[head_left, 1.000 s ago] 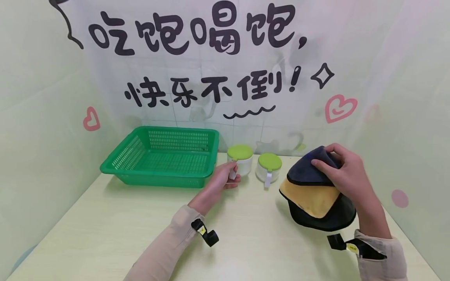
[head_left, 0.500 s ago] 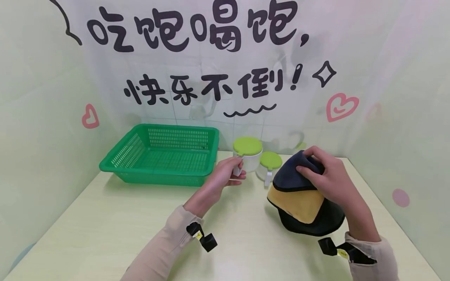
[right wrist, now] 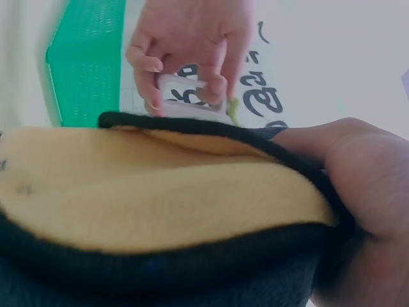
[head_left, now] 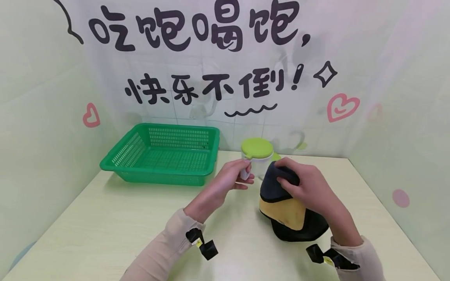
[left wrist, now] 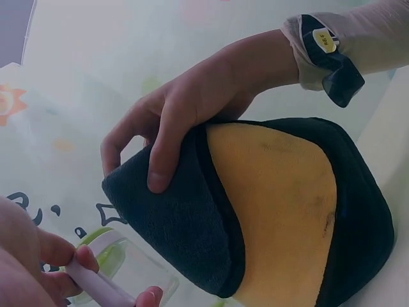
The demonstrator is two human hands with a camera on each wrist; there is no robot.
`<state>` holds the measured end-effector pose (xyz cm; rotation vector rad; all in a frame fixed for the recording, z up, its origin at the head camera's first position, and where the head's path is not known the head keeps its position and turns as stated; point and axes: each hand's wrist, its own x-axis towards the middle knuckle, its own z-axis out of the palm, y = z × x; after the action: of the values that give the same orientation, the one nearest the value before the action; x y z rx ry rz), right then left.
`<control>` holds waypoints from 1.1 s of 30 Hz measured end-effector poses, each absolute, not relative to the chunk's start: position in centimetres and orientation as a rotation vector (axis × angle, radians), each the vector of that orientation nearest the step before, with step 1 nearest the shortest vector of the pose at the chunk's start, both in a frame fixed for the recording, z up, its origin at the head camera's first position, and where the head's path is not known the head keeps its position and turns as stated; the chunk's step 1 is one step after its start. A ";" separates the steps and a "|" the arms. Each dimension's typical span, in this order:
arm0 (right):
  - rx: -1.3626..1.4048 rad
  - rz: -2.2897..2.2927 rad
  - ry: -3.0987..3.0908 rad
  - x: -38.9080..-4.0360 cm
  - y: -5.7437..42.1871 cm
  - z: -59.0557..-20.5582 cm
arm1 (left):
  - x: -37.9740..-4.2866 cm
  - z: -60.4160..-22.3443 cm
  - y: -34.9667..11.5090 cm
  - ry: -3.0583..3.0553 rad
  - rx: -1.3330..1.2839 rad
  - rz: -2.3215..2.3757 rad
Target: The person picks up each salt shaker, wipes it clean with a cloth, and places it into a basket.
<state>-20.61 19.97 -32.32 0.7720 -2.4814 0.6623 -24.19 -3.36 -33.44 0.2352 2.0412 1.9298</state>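
Observation:
My left hand [head_left: 228, 177] pinches the white handle [head_left: 245, 174] of a clear seasoning jar [head_left: 259, 166] with a green lid. In the left wrist view the jar [left wrist: 144, 272] looks clear-walled, and I make out nothing in it. My right hand [head_left: 313, 189] grips the upper corner of a folded cleaning cloth [head_left: 283, 214], dark blue on one side and yellow with grey smudges on the other. The cloth hangs just in front and right of the jar; whether they touch, I cannot tell. Behind them, a second jar [head_left: 276, 157] shows only a bit of green lid.
A green plastic basket [head_left: 159, 178] with slotted sides stands at the back left of the pale table [head_left: 140, 218]. Behind it hangs a white printed curtain [head_left: 197, 109]. Side walls bound the table left and right.
The held jar has come up off the table and moved right, now covering most of the second jar. My right hand has carried the cloth left, close to the held jar.

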 end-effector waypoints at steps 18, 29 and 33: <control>0.826 0.532 -2.665 -20.5 18.9 -33.2 | -23.0 -33.8 -2.2 2.063 0.302 1.913; 0.874 0.524 -2.852 -21.1 18.8 -33.6 | -22.7 -33.1 -2.8 2.077 0.314 1.911; 0.872 0.504 -2.887 -21.1 18.8 -33.6 | -22.7 -32.8 -2.8 2.075 0.322 1.910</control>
<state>-21.07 18.85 -33.60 0.8721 -2.8873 0.5037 -22.70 -2.78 -32.84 0.3215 2.0751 1.9101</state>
